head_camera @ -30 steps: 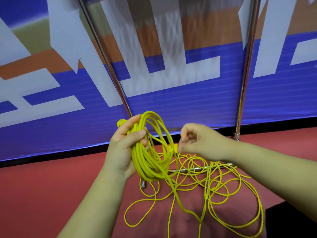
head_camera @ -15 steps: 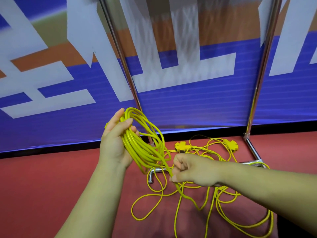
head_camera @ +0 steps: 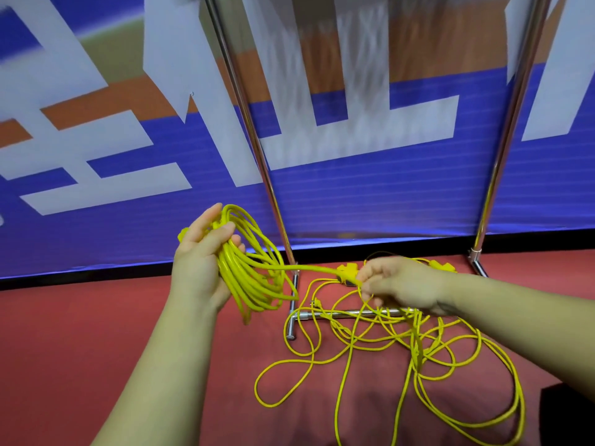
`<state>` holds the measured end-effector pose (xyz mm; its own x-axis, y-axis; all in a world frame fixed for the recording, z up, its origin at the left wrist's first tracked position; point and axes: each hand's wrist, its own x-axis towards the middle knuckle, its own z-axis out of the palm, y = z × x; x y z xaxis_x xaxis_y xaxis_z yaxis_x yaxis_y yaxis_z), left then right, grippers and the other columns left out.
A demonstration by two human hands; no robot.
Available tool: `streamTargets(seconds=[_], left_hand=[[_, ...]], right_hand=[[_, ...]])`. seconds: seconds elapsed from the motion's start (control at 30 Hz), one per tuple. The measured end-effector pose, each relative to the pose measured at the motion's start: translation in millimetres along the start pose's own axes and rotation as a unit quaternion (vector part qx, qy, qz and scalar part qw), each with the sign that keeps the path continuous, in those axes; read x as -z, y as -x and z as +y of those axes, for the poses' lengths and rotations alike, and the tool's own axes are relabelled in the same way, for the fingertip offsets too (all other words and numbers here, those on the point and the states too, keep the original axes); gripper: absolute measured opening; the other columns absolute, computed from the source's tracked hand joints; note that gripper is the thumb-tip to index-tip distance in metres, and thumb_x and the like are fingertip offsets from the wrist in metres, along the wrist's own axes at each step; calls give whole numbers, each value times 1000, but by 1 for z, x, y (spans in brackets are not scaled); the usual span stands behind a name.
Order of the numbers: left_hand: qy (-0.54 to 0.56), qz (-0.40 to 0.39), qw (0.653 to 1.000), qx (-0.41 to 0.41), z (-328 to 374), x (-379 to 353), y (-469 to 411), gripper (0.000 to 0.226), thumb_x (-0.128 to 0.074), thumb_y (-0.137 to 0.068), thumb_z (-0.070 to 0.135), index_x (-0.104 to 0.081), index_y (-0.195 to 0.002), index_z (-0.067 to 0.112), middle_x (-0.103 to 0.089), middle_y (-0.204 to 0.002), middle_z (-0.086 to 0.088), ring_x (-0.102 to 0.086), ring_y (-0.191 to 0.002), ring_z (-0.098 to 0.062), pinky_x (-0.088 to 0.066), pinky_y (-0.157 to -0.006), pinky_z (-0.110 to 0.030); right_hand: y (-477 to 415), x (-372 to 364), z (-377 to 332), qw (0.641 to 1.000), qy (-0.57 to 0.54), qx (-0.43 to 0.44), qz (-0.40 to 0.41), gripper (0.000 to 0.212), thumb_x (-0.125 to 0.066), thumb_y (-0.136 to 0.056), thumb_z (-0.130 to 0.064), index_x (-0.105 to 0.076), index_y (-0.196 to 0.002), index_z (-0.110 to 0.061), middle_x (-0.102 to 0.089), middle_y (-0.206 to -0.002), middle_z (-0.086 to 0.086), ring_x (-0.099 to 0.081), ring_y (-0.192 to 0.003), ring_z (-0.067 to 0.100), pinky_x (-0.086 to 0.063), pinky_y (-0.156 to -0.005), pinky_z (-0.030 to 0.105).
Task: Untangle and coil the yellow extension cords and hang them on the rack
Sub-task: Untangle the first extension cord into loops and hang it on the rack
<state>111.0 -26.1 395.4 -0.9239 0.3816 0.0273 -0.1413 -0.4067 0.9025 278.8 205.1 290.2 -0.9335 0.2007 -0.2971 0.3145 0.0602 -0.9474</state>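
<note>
My left hand (head_camera: 201, 262) grips a coil of yellow extension cord (head_camera: 254, 272), several loops hanging below the palm. A taut strand runs from the coil rightward to my right hand (head_camera: 399, 286), which pinches the cord beside a yellow socket block (head_camera: 347, 272). A tangle of loose yellow cord (head_camera: 418, 358) lies on the red floor under and right of that hand. A second yellow socket end (head_camera: 446, 267) shows behind my right wrist. The chrome rack (head_camera: 273, 201) stands behind, its base bar (head_camera: 338, 314) on the floor under the tangle.
A blue, white and orange banner wall (head_camera: 370, 204) runs behind the rack. The rack's right upright (head_camera: 502, 149) rises at the right. Red floor (head_camera: 80, 349) spreads to the left. A dark object (head_camera: 568, 413) sits at the lower right corner.
My right hand slid along the cord, down and then out to the right, drawing a strand taut from the coil. The left hand kept its hold on the coil.
</note>
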Motion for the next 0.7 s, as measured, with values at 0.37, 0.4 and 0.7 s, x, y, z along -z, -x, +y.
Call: streamTargets(seconds=[0.37, 0.4, 0.7], left_hand=[[-289, -184, 937, 68, -40, -39, 34, 35, -72, -83, -6, -74, -112, 14, -62, -66, -16, -58, -54, -22, -55, -54, -32], [-294, -198, 932, 75, -45, -44, 37, 38, -73, -83, -5, -75, -112, 18, -62, -67, -16, -58, -54, -22, -55, -54, -32], [-317, -230, 916, 88, -69, -66, 47, 34, -73, -89, 9, -74, -112, 34, -61, -67, -15, -58, -52, -20, -52, -51, -30]], right_hand=[[26, 18, -63, 980, -35, 133, 146, 6, -68, -91, -7, -69, -88, -12, -77, -82, 8, -62, -76, 19, -49, -71, 32], [28, 18, -66, 980, -16, 143, 135, 5, -68, -91, -8, -69, -89, -12, -77, -84, 10, -63, -76, 18, -49, -74, 36], [43, 27, -73, 978, 20, 199, 54, 9, -68, -91, -4, -67, -91, -13, -76, -81, 9, -64, -74, 17, -51, -67, 22]])
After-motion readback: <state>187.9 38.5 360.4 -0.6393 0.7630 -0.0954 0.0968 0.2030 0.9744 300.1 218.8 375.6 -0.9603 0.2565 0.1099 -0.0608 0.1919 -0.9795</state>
